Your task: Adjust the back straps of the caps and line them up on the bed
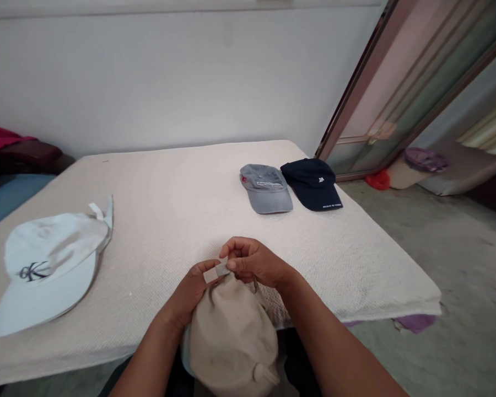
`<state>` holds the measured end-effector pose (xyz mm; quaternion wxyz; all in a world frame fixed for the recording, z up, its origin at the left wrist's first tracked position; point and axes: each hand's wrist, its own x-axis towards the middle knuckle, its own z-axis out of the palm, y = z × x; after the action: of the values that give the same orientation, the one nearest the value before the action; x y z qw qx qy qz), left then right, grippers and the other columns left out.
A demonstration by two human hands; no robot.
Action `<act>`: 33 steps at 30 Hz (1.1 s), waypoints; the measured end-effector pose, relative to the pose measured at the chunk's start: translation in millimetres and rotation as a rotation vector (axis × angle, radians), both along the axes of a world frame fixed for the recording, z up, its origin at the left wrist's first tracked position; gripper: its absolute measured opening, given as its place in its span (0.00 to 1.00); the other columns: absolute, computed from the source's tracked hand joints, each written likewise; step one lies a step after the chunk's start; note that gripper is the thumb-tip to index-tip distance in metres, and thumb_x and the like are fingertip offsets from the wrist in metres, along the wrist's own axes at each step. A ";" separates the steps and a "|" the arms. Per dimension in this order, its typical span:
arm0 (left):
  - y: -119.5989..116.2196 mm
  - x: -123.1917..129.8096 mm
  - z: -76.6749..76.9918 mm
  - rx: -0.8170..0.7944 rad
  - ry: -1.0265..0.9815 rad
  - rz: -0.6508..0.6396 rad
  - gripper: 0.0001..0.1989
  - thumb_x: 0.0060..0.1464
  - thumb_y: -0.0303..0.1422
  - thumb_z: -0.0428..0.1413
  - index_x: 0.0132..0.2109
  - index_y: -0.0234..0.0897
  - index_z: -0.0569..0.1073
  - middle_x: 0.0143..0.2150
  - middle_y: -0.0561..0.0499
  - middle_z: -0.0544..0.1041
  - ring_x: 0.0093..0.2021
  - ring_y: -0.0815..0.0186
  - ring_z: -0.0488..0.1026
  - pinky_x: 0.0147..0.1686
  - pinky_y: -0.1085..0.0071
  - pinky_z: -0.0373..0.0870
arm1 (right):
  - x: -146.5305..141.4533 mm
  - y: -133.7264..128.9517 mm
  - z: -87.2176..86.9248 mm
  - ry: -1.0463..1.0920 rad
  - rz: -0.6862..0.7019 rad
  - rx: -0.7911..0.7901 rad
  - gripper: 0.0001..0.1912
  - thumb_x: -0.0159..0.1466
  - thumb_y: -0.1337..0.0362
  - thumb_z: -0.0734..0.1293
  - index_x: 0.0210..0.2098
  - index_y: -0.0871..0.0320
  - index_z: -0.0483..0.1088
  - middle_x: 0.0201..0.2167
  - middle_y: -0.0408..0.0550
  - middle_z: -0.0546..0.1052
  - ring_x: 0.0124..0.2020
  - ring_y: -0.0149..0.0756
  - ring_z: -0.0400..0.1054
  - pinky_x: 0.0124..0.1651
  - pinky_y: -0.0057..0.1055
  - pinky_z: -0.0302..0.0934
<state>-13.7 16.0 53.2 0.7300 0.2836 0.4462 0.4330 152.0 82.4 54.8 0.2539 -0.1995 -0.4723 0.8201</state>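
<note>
A beige cap rests at the table's near edge, close to my body, with its strap side turned away from me. My left hand is closed on the cap's back strap, from the left. With thumb and finger together, my right hand pinches the same strap near a small greyish patch or buckle, which my fingers partly cover. A narrow strip of pale blue shows under the cap's left side; what it belongs to is hidden.
On the left lies a white cap with dark letters, its strap sticking up. Toward the back right, a grey cap touches a navy cap. The table has a white textured cover and meets a wall behind. A glass door stands right.
</note>
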 end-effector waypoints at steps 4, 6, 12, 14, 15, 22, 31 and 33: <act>-0.4 -1.3 2.4 -0.018 -0.090 0.070 0.07 0.45 0.31 0.62 0.33 0.33 0.79 0.29 0.46 0.80 0.27 0.65 0.74 0.32 0.71 0.68 | 1.6 1.7 0.5 -0.009 -0.020 -0.010 0.13 0.56 0.59 0.70 0.36 0.59 0.67 0.20 0.36 0.65 0.16 0.21 0.54 0.20 0.22 0.48; -0.8 -1.2 3.1 -0.012 -0.116 0.061 0.08 0.46 0.32 0.61 0.34 0.32 0.79 0.28 0.46 0.80 0.27 0.63 0.75 0.32 0.69 0.69 | 4.5 3.0 -0.1 -0.061 -0.005 0.009 0.12 0.59 0.57 0.67 0.34 0.60 0.67 0.21 0.39 0.68 0.18 0.22 0.58 0.21 0.23 0.51; -1.2 -1.4 -0.9 -0.014 -0.102 0.083 0.07 0.45 0.31 0.62 0.34 0.31 0.78 0.28 0.47 0.79 0.26 0.66 0.73 0.30 0.72 0.68 | 10.5 3.3 -6.4 -0.071 0.065 -0.050 0.11 0.57 0.60 0.70 0.28 0.61 0.66 0.17 0.36 0.64 0.16 0.21 0.55 0.19 0.22 0.48; -0.6 -2.0 -1.9 -0.002 -0.079 0.090 0.06 0.44 0.30 0.63 0.32 0.32 0.77 0.27 0.48 0.79 0.25 0.69 0.72 0.28 0.74 0.67 | 10.1 2.3 -7.5 -0.014 0.050 -0.095 0.11 0.56 0.61 0.70 0.28 0.61 0.65 0.16 0.35 0.62 0.16 0.20 0.51 0.19 0.21 0.45; -0.4 -2.3 -2.1 0.002 -0.071 0.091 0.05 0.44 0.29 0.63 0.31 0.32 0.77 0.26 0.49 0.78 0.24 0.69 0.71 0.28 0.75 0.66 | 9.7 1.8 -7.6 0.007 0.044 -0.107 0.11 0.56 0.61 0.70 0.28 0.61 0.65 0.16 0.34 0.62 0.16 0.20 0.50 0.19 0.21 0.44; -0.8 -2.7 -5.9 -0.045 -0.107 0.112 0.06 0.43 0.29 0.64 0.32 0.32 0.78 0.27 0.49 0.78 0.26 0.67 0.72 0.30 0.73 0.68 | 7.6 0.5 -5.8 0.019 0.050 -0.125 0.10 0.56 0.62 0.70 0.28 0.61 0.67 0.13 0.35 0.62 0.15 0.20 0.49 0.18 0.21 0.42; -0.3 -4.6 -8.9 0.011 -0.032 0.074 0.04 0.46 0.29 0.62 0.30 0.33 0.75 0.25 0.52 0.75 0.25 0.70 0.69 0.28 0.75 0.64 | 4.0 -2.6 -3.9 0.040 0.032 -0.156 0.09 0.55 0.63 0.70 0.27 0.61 0.66 0.13 0.34 0.63 0.13 0.19 0.47 0.17 0.20 0.40; -1.1 -3.8 -7.8 0.008 -0.040 0.084 0.04 0.45 0.28 0.62 0.30 0.33 0.75 0.25 0.52 0.75 0.25 0.70 0.69 0.28 0.75 0.65 | 2.7 -2.7 -3.1 -0.008 0.028 -0.130 0.09 0.55 0.64 0.70 0.26 0.61 0.67 0.13 0.34 0.61 0.13 0.19 0.47 0.17 0.20 0.40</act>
<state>-17.5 14.9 45.5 0.7190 0.2587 0.4413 0.4705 154.7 79.8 51.6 0.2271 -0.2120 -0.4220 0.8517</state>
